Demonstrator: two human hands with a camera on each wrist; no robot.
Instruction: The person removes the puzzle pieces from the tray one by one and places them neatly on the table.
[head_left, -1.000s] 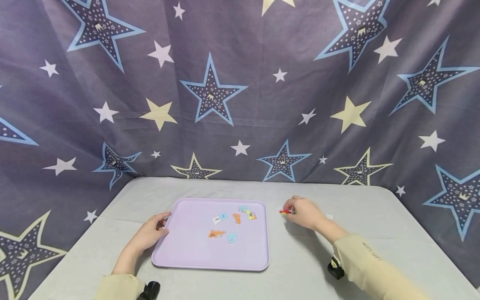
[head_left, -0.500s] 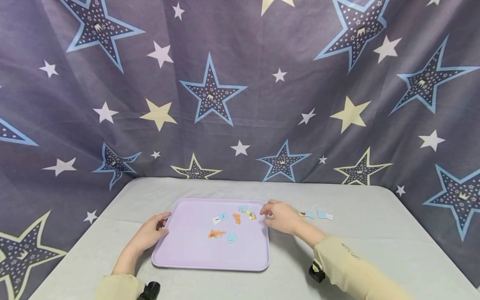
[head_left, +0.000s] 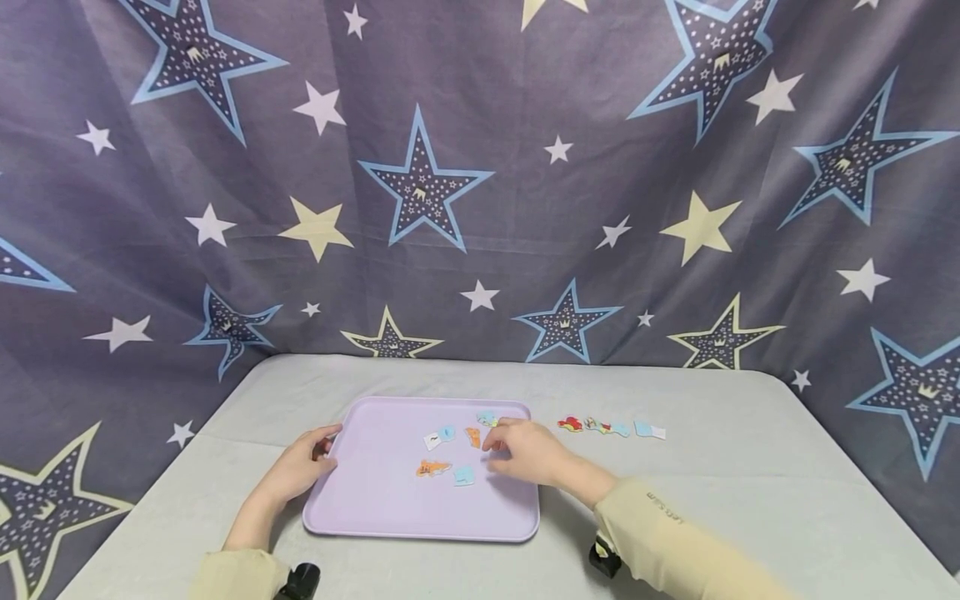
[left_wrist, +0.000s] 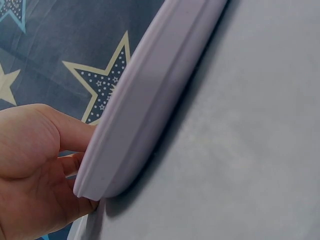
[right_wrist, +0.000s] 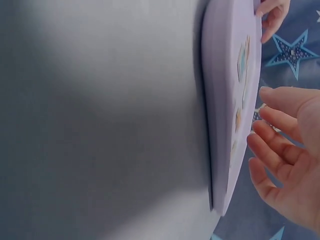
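A lilac tray (head_left: 360, 504) lies on the table, its side wall (left_wrist: 132, 112) large in the left wrist view. My left hand (head_left: 294, 468) grips its left rim, thumb and fingers at the edge. Over the tray's right part hovers my right hand (head_left: 534, 454), fingers loosely bent and nothing between them in the right wrist view. Close by its fingertips lies a small orange puzzle piece (head_left: 473, 437). A light blue piece (head_left: 487, 417) shows just behind the hand, which hides the yellow piece there. Farther left are a long orange piece (head_left: 431, 468), a pale blue piece (head_left: 464, 476) and a white-and-blue pair (head_left: 440, 436).
Right of the tray, a row of pieces lies on the grey tablecloth (head_left: 712, 500): a red one (head_left: 570, 424), several coloured ones (head_left: 607, 427) and a blue-and-white one (head_left: 649, 429). A star-patterned curtain (head_left: 480, 208) hangs behind the table.
My right hand has let go of the red piece at the left end of the row and moved left over the tray. The left hand and tray have stayed put.
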